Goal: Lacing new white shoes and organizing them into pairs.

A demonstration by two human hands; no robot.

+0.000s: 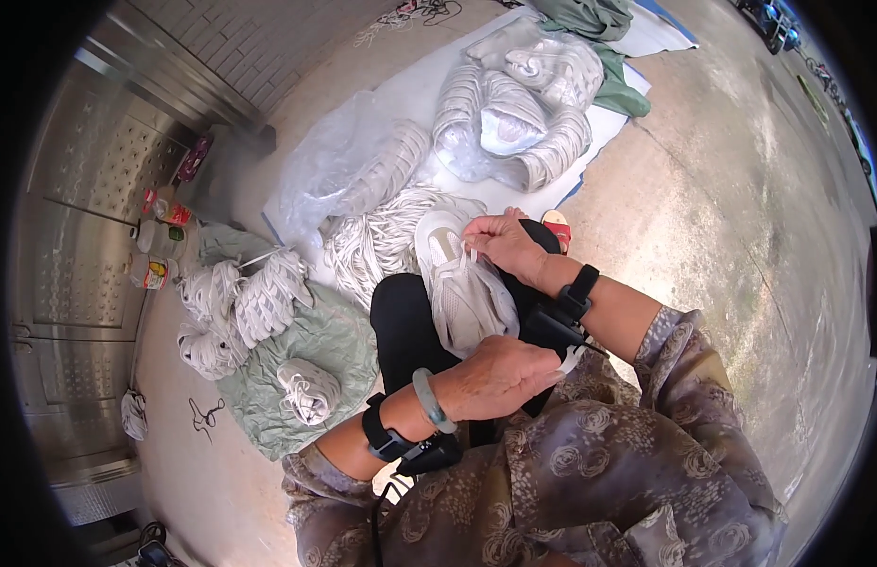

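Observation:
A white sneaker upper (464,300) rests across my black-clad knees, its toe pointing away from me. Near the toe, my right hand (503,246) pinches a white shoelace (470,253) at the lacing opening. My left hand (503,378) is closed near the heel end, with a white lace end (572,358) sticking out past its fingertips. Whether both hands hold one and the same lace, I cannot tell. Just beyond my left knee lies a big heap of loose white shoelaces (372,241).
Stacked uppers in clear plastic bags (514,104) lie on a white sheet (599,142). To the left, a green sheet (335,340) bears laced uppers (268,298) and a single one (309,392). Plastic jars (153,271) stand by a metal door (89,274). A red sandal (558,227) shows beyond my right knee.

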